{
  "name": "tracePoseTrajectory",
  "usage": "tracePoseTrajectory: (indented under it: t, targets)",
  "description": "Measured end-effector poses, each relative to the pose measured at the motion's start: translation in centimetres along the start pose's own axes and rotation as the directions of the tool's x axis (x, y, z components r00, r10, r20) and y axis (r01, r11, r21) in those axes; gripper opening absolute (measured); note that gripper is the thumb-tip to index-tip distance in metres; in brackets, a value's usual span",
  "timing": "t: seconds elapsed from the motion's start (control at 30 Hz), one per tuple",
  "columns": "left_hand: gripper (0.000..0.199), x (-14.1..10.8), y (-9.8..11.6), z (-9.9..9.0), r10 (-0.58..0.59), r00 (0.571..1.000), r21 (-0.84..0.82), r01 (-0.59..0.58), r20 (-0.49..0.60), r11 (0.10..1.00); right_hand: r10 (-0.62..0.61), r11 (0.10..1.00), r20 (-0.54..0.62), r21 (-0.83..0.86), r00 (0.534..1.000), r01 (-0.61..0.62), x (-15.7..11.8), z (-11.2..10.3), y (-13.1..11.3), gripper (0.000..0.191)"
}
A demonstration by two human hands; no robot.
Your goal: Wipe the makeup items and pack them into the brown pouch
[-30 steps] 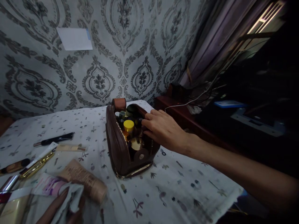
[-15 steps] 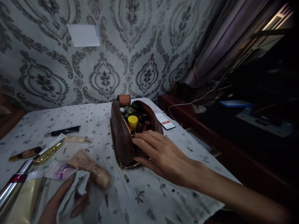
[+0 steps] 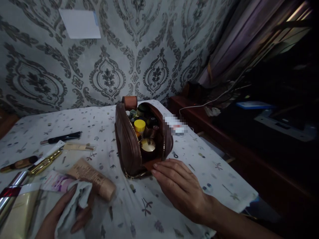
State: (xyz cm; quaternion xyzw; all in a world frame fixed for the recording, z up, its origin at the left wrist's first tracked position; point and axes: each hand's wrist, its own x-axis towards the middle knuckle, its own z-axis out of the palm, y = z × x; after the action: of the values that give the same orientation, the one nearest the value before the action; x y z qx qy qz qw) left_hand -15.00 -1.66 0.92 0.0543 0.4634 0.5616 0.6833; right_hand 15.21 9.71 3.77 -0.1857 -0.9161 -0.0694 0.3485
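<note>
A brown zip bag [image 3: 128, 142] stands unzipped on the patterned cloth, holding a yellow-lidded jar [image 3: 140, 125], a round gold-topped container [image 3: 148, 145] and several dark items. My right hand [image 3: 178, 186] is at the bag's near end, its fingers pressed together on the brown flap [image 3: 152, 164] there. At the lower left my left hand [image 3: 67, 212] grips a crumpled pale cloth [image 3: 74, 205]. Beside that hand lie a beige tube [image 3: 92, 179] and a white and purple tube [image 3: 57, 181].
Further left lie a black tube [image 3: 62, 137], a gold tube [image 3: 46, 161], a large cream tube [image 3: 21, 212] and a silver and red tube [image 3: 12, 191]. A blurred phone [image 3: 175, 125] lies right of the bag, near a white cable [image 3: 211, 101].
My right hand has drawn back from over the bag's opening to its near flap, uncovering the round gold-topped container. My left hand still holds the cloth. The view has shifted slightly.
</note>
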Motion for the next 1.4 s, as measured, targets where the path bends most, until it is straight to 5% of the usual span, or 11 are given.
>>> tracePoseTrajectory:
  t: [0.17,0.37,0.57,0.73,0.87,1.03,1.4]
  targets:
    - [0.036,0.4,0.2,-0.2,-0.079,0.993,-0.064,0.073,-0.091,0.995,0.011,0.999,-0.041,0.044,0.999,-0.009,0.6,-0.1,0.3,0.035]
    - [0.026,-0.1,0.4,3.0,0.047,0.961,-0.085,-0.073,-0.271,0.994,0.102,0.993,-0.069,0.062,0.992,-0.098,1.6,-0.1,0.8,0.034]
    - [0.044,0.0,-0.5,3.0,0.223,0.962,0.085,-0.212,-0.155,0.974,0.063,0.995,-0.168,0.087,0.984,-0.049,2.7,0.7,-1.4,0.029]
    - [0.054,-0.4,-1.7,2.5,0.32,0.946,0.249,-0.321,0.044,0.914,-0.04,0.942,-0.053,0.331,0.998,0.055,3.5,3.7,-4.8,0.027]
    - [0.045,-1.3,-1.9,2.5,0.459,0.816,0.386,-0.573,0.352,0.722,-0.011,0.899,0.081,0.437,0.997,-0.026,4.3,7.2,-6.7,0.045]
    - [0.033,-2.2,-1.4,2.6,0.524,0.704,0.466,-0.71,0.478,0.528,0.055,0.831,0.256,0.524,0.965,-0.186,4.5,10.7,-7.4,0.054]
    - [0.023,-2.2,-3.1,1.9,0.473,0.487,0.59,-0.802,0.734,-0.091,0.091,0.902,0.142,0.408,0.986,-0.142,3.1,15.2,-8.9,0.061]
